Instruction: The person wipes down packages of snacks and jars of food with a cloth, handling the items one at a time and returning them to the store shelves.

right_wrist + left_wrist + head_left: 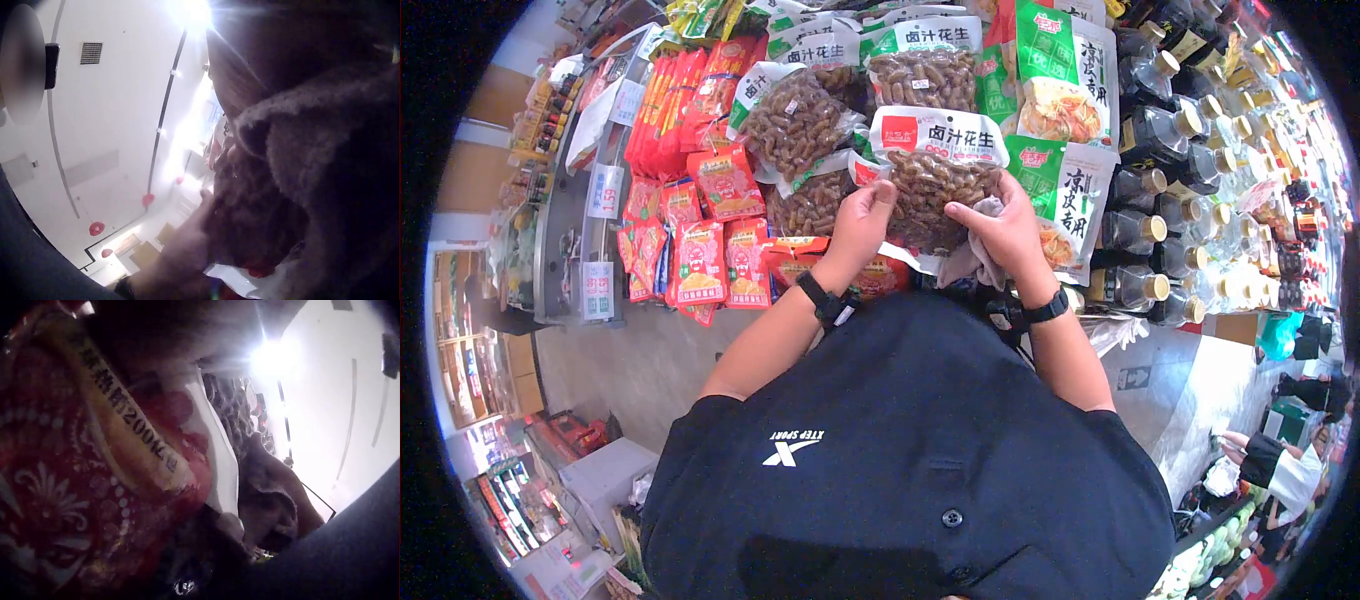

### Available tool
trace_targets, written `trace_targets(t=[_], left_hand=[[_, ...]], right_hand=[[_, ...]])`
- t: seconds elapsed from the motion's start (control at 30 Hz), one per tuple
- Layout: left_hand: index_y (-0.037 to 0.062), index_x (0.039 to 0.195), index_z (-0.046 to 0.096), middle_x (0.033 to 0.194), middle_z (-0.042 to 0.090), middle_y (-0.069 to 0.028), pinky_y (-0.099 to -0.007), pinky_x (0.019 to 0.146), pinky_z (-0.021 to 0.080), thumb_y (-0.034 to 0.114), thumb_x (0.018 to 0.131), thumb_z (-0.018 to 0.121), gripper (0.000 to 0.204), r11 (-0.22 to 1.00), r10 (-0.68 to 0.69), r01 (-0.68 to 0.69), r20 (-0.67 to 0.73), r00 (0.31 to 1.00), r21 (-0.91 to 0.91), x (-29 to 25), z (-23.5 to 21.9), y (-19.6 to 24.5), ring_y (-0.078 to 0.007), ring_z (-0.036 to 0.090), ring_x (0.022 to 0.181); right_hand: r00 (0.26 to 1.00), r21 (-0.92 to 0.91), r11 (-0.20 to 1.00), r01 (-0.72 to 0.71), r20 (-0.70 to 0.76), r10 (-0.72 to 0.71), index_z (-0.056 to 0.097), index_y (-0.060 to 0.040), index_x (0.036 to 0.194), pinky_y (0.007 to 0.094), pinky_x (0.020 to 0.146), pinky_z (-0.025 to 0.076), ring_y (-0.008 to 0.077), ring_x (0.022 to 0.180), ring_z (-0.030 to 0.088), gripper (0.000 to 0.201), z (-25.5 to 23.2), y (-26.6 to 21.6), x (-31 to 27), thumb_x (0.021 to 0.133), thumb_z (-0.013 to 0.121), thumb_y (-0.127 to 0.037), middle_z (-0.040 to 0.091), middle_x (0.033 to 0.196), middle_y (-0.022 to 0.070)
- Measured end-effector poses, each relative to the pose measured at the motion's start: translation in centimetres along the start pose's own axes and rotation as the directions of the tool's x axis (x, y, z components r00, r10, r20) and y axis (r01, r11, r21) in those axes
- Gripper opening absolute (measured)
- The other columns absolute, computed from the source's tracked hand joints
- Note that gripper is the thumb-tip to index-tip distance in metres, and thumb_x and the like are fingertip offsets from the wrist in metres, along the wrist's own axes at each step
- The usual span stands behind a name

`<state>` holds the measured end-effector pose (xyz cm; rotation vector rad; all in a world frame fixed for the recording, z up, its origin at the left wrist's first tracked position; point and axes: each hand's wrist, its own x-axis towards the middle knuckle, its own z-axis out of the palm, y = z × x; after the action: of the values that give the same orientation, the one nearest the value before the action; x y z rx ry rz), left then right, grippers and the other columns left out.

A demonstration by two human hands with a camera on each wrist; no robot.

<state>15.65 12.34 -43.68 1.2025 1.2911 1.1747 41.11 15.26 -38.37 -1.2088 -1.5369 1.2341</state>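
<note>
Both hands hold a clear-fronted bag of braised peanuts (935, 195) with a white, red and green header, in front of the person. The left hand (862, 225) grips its left edge, thumb on the front. On the right edge is the right hand (1008, 235), its thumb lying across the front. A grey cloth (972, 262) is bunched under the right hand's fingers and hangs below them; it fills much of the right wrist view, where the peanut bag (250, 215) looks dark. The left wrist view shows the bag's white lower edge (220, 456).
More peanut bags (795, 120) are piled behind. Red snack packets (700, 262) lie at the left, green-and-white pouches (1065, 200) at the right. Rows of dark capped bottles (1135, 230) stand farther right. A shelf edge with price tags (605, 190) runs along the left.
</note>
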Motion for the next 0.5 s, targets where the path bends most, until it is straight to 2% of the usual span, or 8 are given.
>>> trace_targets(t=[0.03,0.07,0.13,0.17,0.2,0.27,0.43,0.5], left_hand=[[-0.0055,0.134,0.070,0.125,0.079,-0.0132,-0.0354,0.104,0.055,0.056,0.106,0.074,0.068,0.977,-0.098,0.099,0.010,0.995,-0.190,0.2,0.0,-0.1,-0.0169,0.071,0.117],[-0.0055,0.134,0.070,0.125,0.079,-0.0132,-0.0354,0.104,0.055,0.056,0.106,0.074,0.068,0.977,-0.095,0.095,0.009,0.995,-0.190,0.2,-0.1,-0.1,-0.0169,0.071,0.117],[-0.0050,0.134,0.071,0.125,0.078,-0.0127,-0.0350,0.103,0.056,0.050,0.107,0.076,0.061,0.992,-0.064,0.069,0.048,0.997,-0.107,-0.2,0.0,0.2,-0.0168,0.071,0.116],[-0.0045,0.138,0.069,0.127,0.078,-0.0129,-0.0359,0.104,0.057,0.042,0.105,0.080,0.058,0.998,-0.004,0.000,0.057,0.998,0.065,-0.7,0.1,1.2,-0.0177,0.072,0.118],[-0.0045,0.138,0.069,0.127,0.078,-0.0129,-0.0359,0.104,0.057,0.042,0.105,0.080,0.058,0.998,0.002,-0.005,0.057,0.998,0.065,-1.0,0.3,2.2,-0.0177,0.072,0.118],[-0.0037,0.149,0.061,0.141,0.073,-0.0141,-0.0398,0.117,0.049,0.032,0.103,0.084,0.063,0.986,-0.001,-0.009,0.058,0.998,0.164,-1.5,0.7,4.2,-0.0233,0.068,0.130],[-0.0039,0.153,0.058,0.144,0.072,-0.0165,-0.0409,0.120,0.047,0.032,0.102,0.085,0.069,0.982,-0.009,-0.010,0.098,0.995,0.188,-1.0,0.3,4.2,-0.0252,0.065,0.136],[-0.0040,0.154,0.057,0.147,0.070,-0.0170,-0.0412,0.121,0.046,0.031,0.102,0.084,0.069,0.977,0.002,-0.024,0.104,0.995,0.210,-1.0,0.2,3.9,-0.0256,0.065,0.137]], right_hand=[[1.000,0.069,0.998,0.008,0.009,-0.008,0.064,0.0046,0.140,0.0388,0.112,0.053,0.0252,0.126,0.071,0.062,0.2,-0.1,-0.1,0.089,0.093,-0.017,0.075,0.135,0.0157],[1.000,0.069,0.998,0.012,0.009,-0.012,0.064,0.0046,0.140,0.0388,0.112,0.053,0.0252,0.126,0.071,0.062,0.2,0.1,-0.2,0.089,0.093,-0.017,0.075,0.135,0.0157],[1.000,0.133,0.991,0.018,0.001,-0.019,0.064,0.0049,0.141,0.0389,0.113,0.052,0.0250,0.127,0.070,0.061,0.3,0.6,-0.2,0.091,0.091,-0.017,0.075,0.135,0.0155],[0.999,0.135,0.990,0.038,-0.004,-0.038,0.064,0.0049,0.141,0.0384,0.113,0.052,0.0246,0.127,0.070,0.060,0.3,0.6,-0.2,0.093,0.090,-0.017,0.075,0.135,0.0153],[0.999,0.133,0.990,0.043,-0.005,-0.043,0.064,0.0049,0.141,0.0384,0.113,0.052,0.0246,0.127,0.070,0.060,0.3,0.7,-0.1,0.093,0.090,-0.017,0.075,0.135,0.0153],[0.998,0.123,0.990,0.067,-0.008,-0.067,0.063,0.0048,0.142,0.0382,0.113,0.052,0.0244,0.126,0.070,0.059,0.3,0.9,-0.1,0.094,0.088,-0.018,0.076,0.134,0.0151],[0.997,0.059,0.996,0.064,-0.039,-0.061,0.064,0.0056,0.142,0.0383,0.109,0.054,0.0237,0.123,0.071,0.059,0.2,0.9,-0.2,0.095,0.088,-0.020,0.076,0.132,0.0160],[1.000,0.105,0.994,0.024,0.009,-0.025,0.060,0.0055,0.148,0.0372,0.116,0.049,0.0211,0.133,0.065,0.060,0.2,0.5,-0.2,0.098,0.085,-0.015,0.070,0.143,0.0138]])
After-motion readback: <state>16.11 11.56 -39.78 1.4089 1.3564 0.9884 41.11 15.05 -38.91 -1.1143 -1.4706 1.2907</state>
